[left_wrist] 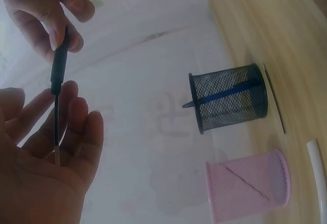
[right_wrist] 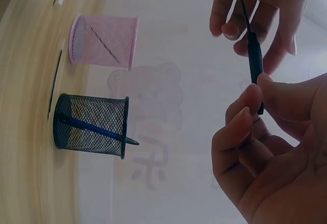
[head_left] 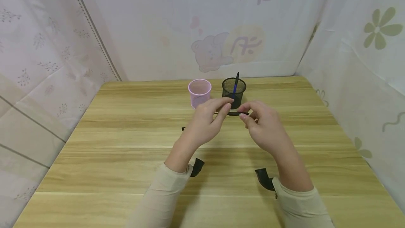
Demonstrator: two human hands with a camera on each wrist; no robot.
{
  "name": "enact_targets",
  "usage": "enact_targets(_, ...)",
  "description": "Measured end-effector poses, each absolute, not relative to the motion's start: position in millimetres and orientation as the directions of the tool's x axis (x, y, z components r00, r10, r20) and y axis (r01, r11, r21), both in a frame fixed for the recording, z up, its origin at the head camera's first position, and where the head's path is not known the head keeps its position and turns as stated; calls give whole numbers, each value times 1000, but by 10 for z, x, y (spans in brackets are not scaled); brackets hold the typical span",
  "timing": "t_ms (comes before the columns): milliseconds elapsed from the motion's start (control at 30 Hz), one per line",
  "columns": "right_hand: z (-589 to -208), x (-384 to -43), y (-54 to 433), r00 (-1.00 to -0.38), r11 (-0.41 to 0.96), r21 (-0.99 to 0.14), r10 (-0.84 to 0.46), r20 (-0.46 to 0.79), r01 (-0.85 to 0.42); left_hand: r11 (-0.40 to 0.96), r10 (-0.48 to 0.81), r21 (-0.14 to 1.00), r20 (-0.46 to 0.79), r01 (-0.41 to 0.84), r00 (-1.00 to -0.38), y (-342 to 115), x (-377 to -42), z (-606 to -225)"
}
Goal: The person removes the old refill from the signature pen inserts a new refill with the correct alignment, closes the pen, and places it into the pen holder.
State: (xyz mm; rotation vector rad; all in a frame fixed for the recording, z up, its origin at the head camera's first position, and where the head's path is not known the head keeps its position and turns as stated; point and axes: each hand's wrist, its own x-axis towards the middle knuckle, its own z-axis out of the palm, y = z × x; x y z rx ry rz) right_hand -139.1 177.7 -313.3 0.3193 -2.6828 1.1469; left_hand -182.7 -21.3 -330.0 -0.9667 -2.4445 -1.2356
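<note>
My right hand [head_left: 265,125] pinches the black grip section of a pen [head_left: 234,113] between thumb and fingertips. A thin refill [left_wrist: 56,127], dark with a pale end, sticks out of that section toward my left hand [head_left: 205,120]. The left fingers are loosely bent around the refill's far end, which reaches the palm in the left wrist view. Behind the hands stands a black mesh pen holder [right_wrist: 92,127] with a blue-and-black pen [head_left: 235,86] leaning in it. Left of it is a pink mesh pen holder [head_left: 200,99].
On the wooden table [head_left: 126,122], a thin dark stick [left_wrist: 276,101] lies close to the black holder, and a white tube [left_wrist: 317,165] lies near the pink one. A small black piece [head_left: 183,128] shows beside my left forearm. Printed curtains [head_left: 152,27] enclose the table.
</note>
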Motion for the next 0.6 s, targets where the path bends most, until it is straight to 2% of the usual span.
enact_targets(200,-3138,-1383,1760,-949,677,-676,-116,293,-292,404,442,671,452,622,-775,-178,-1804,-3288)
enact_targets(367,-3134,-1366,1769,-959,671,-693,-106,263,-265,375,418,706,450,601,-789,-166,-1803,-3291)
enact_targets(600,-3127,-1359,1801,-975,650,-731,-78,207,-207,160,313,840,456,519,-833,-213,-1840,-3328)
